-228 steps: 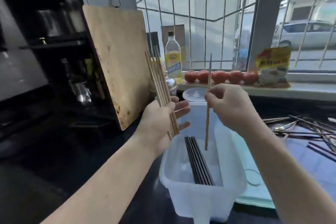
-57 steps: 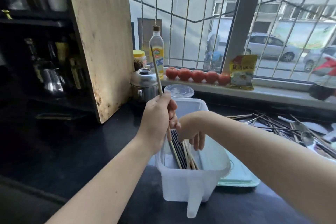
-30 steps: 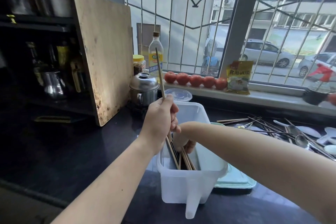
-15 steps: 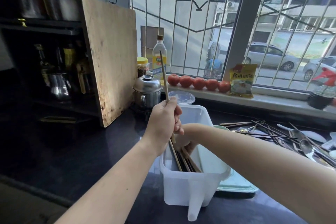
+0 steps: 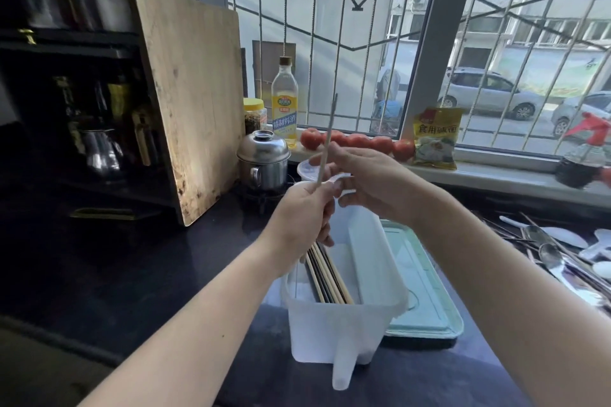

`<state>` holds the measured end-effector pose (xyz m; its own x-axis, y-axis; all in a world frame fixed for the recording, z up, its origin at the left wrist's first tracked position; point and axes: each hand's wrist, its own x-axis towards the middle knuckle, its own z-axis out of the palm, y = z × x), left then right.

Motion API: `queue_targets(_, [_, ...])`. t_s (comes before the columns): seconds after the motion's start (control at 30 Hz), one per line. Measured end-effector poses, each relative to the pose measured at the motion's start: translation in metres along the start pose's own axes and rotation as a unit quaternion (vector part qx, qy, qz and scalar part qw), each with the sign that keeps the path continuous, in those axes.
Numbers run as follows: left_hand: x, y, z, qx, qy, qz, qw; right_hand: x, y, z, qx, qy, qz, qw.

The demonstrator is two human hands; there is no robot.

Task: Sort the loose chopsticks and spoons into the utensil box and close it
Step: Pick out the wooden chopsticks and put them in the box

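The person's left hand (image 5: 302,215) is curled around one thin, pale wooden chopstick (image 5: 325,149) and holds it almost upright over the white translucent plastic utensil box (image 5: 344,324). The right hand (image 5: 367,182) is just beside it, with the fingers near the upper part of the stick. It seems to pinch or steady the stick, but the contact is blurred, so it cannot be told if this hand really grips.

In the left compartment of the box lies a row of dark and light chopsticks (image 5: 325,277), all along the length of the box. The pale green flat lid (image 5: 426,301) lies on the dark counter, touching the right side of the box. More loose metal and white spoons (image 5: 555,254) are in a heap well apart to the right.

The chopstick is probably very light and stiff, and its smooth surface may slip between the fingers. A hold near the middle should keep it balanced. It may be best to lower it parallel to the others, so that it does not cross them. The spoons are likely heavier and should be taken by the handle.
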<state>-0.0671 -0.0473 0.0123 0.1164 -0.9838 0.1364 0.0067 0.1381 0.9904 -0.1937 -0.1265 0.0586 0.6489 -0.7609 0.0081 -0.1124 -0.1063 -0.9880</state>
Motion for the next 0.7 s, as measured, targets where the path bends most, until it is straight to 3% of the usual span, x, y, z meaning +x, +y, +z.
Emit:
queue_targets(0.07, [-0.001,0.000,0.004,0.044,-0.023,0.010,0.999,-0.004,-0.004,0.008,-0.078,0.040,-0.067,0.994])
queue_targets(0.17, [-0.001,0.000,0.004,0.083,0.028,0.057,0.995,-0.001,-0.013,0.002,-0.053,0.213,-0.102,0.970])
queue_targets(0.23, [-0.002,-0.001,0.001,0.054,0.085,0.070,0.992,-0.001,-0.013,-0.007,-0.221,0.258,-0.054,0.939])
queue_targets(0.3, [-0.001,-0.004,-0.001,0.035,0.114,0.085,0.989,-0.004,0.002,0.004,-0.406,0.127,0.070,0.902])
queue_targets(0.37, [0.001,-0.009,-0.001,0.047,0.128,0.099,0.986,-0.008,0.027,0.029,-0.502,-0.008,0.168,0.849])
queue_targets(0.47, [0.005,-0.013,-0.002,0.061,0.137,0.107,0.983,-0.007,0.053,0.047,-0.601,-0.041,0.144,0.785])
queue_targets(0.6, [0.002,-0.013,0.000,0.105,0.122,0.106,0.981,-0.007,0.041,0.034,-0.617,0.048,0.098,0.780])
queue_targets(0.7, [0.000,-0.011,0.002,0.153,0.098,0.101,0.978,-0.030,0.030,0.009,-0.516,0.195,-0.011,0.834])
